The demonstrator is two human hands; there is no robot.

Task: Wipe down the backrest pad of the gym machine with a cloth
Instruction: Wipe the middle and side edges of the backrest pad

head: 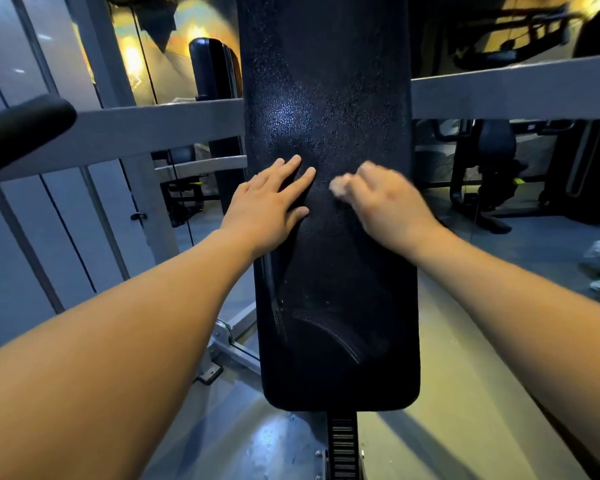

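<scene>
The left hand [267, 206] lies flat against the middle of the black backrest pad [326, 306], fingers spread and holding nothing, I'd guess to steady the pad. Just beside it, the right hand [385, 202] is blurred. Its grip looks closed round a small pale cloth [340, 187] pressed to the pebbled, faintly shiny cover. Grey frame bars [499, 95] cross behind the pad, other machines [492, 161] stand beyond it, and a pale floor [465, 393] lies below.

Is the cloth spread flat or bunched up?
Bunched: the cloth shows only as a small, blurred pale wad gripped in the right hand.
</scene>
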